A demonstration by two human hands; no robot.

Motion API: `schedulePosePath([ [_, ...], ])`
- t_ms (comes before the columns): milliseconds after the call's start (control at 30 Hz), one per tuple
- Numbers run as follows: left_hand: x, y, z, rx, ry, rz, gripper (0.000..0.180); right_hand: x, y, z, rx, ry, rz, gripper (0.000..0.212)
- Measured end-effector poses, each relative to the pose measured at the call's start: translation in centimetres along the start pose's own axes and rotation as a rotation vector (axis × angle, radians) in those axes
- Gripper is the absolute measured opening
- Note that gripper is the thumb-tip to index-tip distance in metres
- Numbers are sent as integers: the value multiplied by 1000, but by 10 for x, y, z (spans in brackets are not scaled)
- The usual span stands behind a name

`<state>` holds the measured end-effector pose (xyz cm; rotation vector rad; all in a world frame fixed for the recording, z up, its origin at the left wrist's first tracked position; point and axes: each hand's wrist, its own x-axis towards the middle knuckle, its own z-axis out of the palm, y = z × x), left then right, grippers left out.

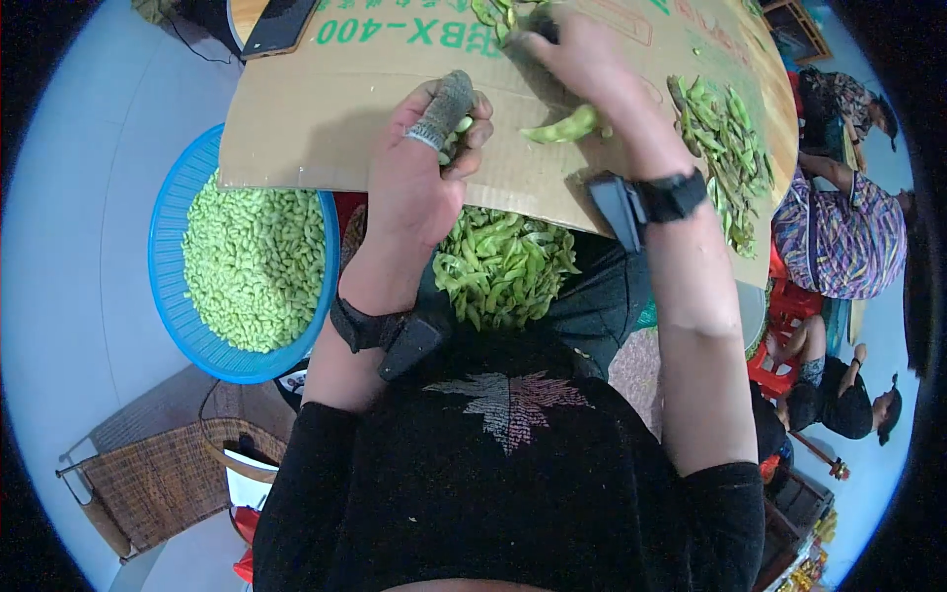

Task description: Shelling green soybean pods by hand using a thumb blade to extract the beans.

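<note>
My left hand (pixel 419 163) is curled above the near edge of a cardboard sheet (pixel 306 128), closed around a few shelled green beans (pixel 460 128). A grey knitted finger cover (pixel 452 99) sits on its thumb. Farther off and to the right, my right hand (pixel 582 49) reaches to a small heap of green pods (pixel 490 12). Its fingers are partly hidden and blurred, so their grip is unclear. One plump green bean pod (pixel 567 126) lies on the cardboard beside my right forearm. More whole pods (pixel 508 261) are heaped at my lap, below the cardboard's edge.
A blue plastic basket (pixel 163 286) full of shelled beans stands left. Flattened, darkened pods (pixel 725 138) lie on the cardboard's right side. A dark phone (pixel 281 25) rests at the far left. A woven chair (pixel 158 483) stands lower left. Several people sit at the right.
</note>
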<state>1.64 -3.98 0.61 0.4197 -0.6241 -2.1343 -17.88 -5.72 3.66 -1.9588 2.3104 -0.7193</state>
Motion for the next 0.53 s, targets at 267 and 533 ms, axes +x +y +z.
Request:
schedulePosePath([
  [267,16,-5,12,86,46,-77,22,-40,-13,-19,437,-42,88,25],
  [533,13,-25,25,79,-56,-66,22,-98,-12,-48,1280,-489,436,28],
])
